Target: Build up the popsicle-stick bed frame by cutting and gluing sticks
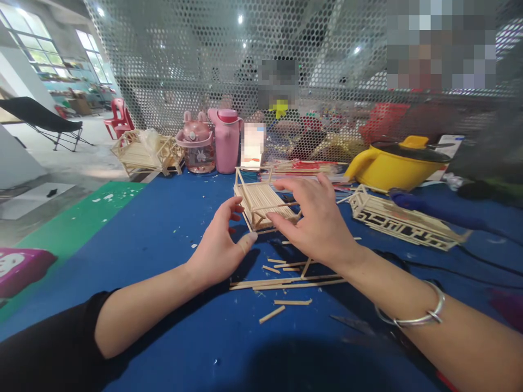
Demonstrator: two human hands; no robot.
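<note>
A small bench-like model made of wooden sticks (263, 197), with a slatted seat and thin rails, stands on the blue tabletop in front of me. My left hand (223, 242) curls round its near left corner, index fingertip at the side and thumb by the foot of the leg. Over its right side is my right hand (316, 220), thumb and index finger spread apart, the thumb close to the front rail; whether it touches is unclear. Loose sticks (286, 283) and short cut pieces (273, 314) lie nearer to me.
Another stick model (408, 220) and a blue-handled tool (433, 209) with a cable lie right, before a yellow pot (398, 166). A third model (143, 155), a pink jug (226, 141) and a lit phone (252, 146) stand behind. A blurred pointed tool (353, 325) lies near my right forearm.
</note>
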